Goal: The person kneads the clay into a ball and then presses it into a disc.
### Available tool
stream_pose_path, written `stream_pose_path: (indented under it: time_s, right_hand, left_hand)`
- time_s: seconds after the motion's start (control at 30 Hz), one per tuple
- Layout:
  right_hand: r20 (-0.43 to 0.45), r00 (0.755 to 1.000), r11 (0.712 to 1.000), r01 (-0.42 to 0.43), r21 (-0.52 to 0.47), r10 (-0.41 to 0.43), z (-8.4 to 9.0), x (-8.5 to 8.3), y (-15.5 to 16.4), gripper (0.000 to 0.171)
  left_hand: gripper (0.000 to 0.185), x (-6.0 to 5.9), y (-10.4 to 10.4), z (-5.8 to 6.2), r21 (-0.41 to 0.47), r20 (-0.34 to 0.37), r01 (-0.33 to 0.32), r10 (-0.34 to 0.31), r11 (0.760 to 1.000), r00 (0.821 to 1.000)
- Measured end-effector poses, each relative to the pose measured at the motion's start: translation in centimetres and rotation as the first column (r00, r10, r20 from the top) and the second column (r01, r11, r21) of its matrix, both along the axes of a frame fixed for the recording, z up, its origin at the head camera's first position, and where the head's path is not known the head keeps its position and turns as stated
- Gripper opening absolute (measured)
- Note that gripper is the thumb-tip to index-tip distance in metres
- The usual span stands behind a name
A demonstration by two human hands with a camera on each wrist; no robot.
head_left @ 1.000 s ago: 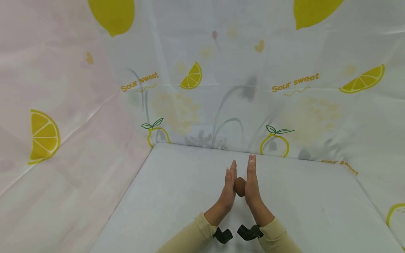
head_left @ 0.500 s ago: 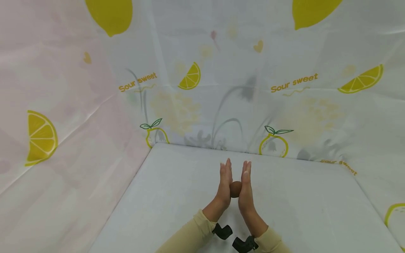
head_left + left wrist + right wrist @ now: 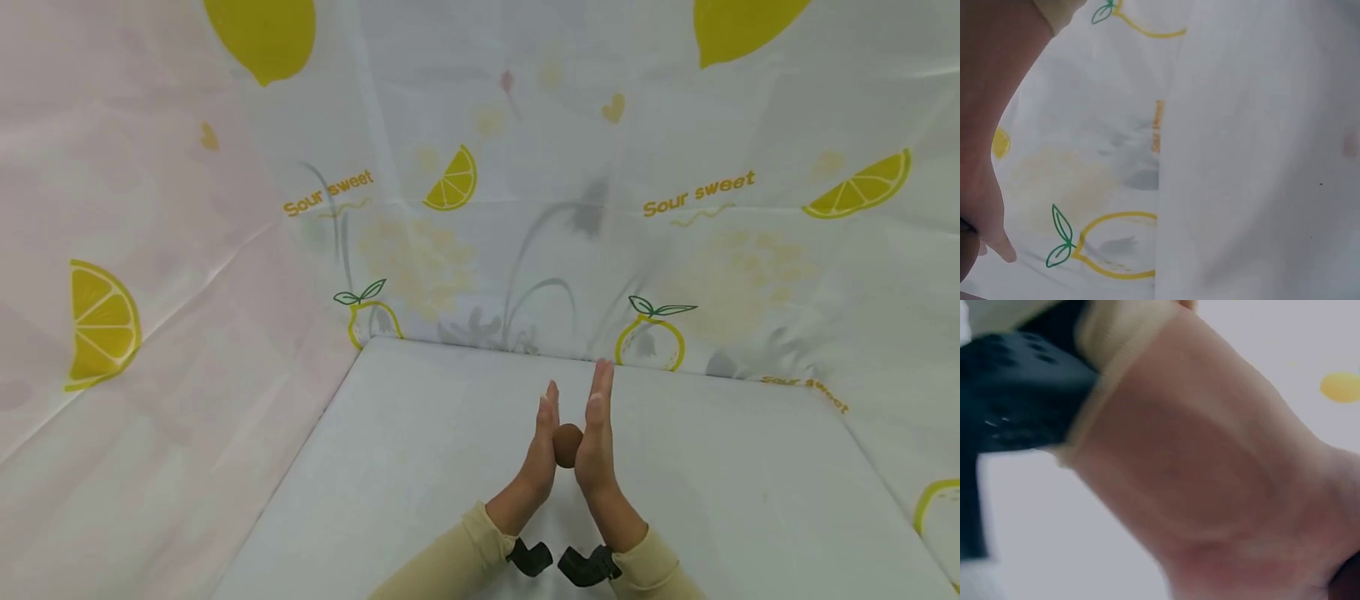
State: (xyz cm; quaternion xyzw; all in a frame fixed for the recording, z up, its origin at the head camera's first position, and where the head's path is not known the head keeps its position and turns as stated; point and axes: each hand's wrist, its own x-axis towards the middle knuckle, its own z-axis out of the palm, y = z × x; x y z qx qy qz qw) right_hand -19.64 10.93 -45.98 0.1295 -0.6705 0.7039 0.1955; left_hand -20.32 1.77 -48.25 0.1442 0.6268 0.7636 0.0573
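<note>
In the head view a small brown ball is pressed between my two flat palms above the white table. My left hand stands upright on the ball's left with its fingers straight. My right hand mirrors it on the ball's right, its fingertips reaching a little farther forward. Both arms wear beige sleeves, with black wrist cameras below them. The right wrist view is filled by a blurred bare wrist, a beige cuff and a black mount.
Cloth walls printed with lemons and "Sour sweet" lettering enclose the table at the back, left and right. The left wrist view shows that printed cloth meeting the table.
My right hand has slid forward past the left one, after lying level with it half a second ago. The ball has stayed pressed between the palms and shifted slightly right.
</note>
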Motion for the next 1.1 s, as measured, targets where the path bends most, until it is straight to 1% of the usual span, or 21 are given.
stream_pose_path:
  time_s: [0.1,0.17,0.23,0.33,0.43,0.57,0.63,0.73,0.87,1.0,1.1]
  right_hand:
    - [0.047,0.999,1.0,0.005,-0.011,-0.005,0.3,-0.6,0.5,0.067]
    - [0.078,0.997,1.0,0.006,-0.015,-0.005,0.1,-1.2,0.9,0.067]
    - [0.106,0.994,1.0,0.008,-0.02,-0.005,-0.3,-1.8,1.3,0.066]
    - [0.138,0.99,1.0,0.013,-0.016,-0.011,-1.1,-2.4,1.8,0.065]
    - [0.165,0.986,1.0,-0.008,-0.01,0.009,-1.9,-2.4,1.8,0.064]
    - [0.193,0.979,0.998,-0.059,-0.027,0.063,-2.8,-1.9,1.3,0.066]
    - [0.194,0.977,0.996,-0.078,-0.038,0.084,-3.3,-1.5,0.9,0.065]
    - [0.2,0.976,0.995,-0.084,-0.045,0.091,-3.8,-0.9,0.2,0.063]
    - [0.201,0.976,0.996,-0.072,-0.057,0.082,-4.0,0.0,-0.6,0.062]
    - [0.139,0.987,0.996,-0.07,-0.055,0.077,-3.4,0.5,-0.9,0.063]
    - [0.066,0.994,0.996,-0.079,-0.047,0.082,-2.4,0.5,-0.8,0.064]
  left_hand:
    - [0.083,0.2,0.2,-0.1,0.007,-0.019,0.027,-0.027,1.0,0.999]
    - [0.083,0.3,0.3,0.1,0.015,-0.03,0.042,-0.041,0.999,0.999]
    - [0.082,0.4,0.3,0.3,0.018,-0.052,0.059,-0.058,0.998,0.997]
    - [0.082,0.5,0.2,0.6,0.004,-0.073,0.064,-0.064,0.998,0.995]
    - [0.083,0.4,0.0,0.7,0.003,-0.075,0.048,-0.047,0.999,0.996]
    - [0.084,0.1,-0.3,0.9,0.015,-0.062,0.008,-0.007,1.0,0.998]
    - [0.084,-0.1,-0.4,1.0,0.028,-0.061,-0.012,0.014,1.0,0.998]
    - [0.085,-0.7,-0.5,1.3,0.04,-0.067,-0.047,0.049,0.998,0.997]
    - [0.084,-1.3,-0.5,1.5,0.012,-0.078,-0.097,0.098,0.995,0.992]
    - [0.08,-1.5,-0.5,0.9,-0.033,-0.059,-0.13,0.128,0.991,0.99]
    - [0.079,-1.3,-0.4,0.3,-0.043,-0.037,-0.129,0.128,0.991,0.991]
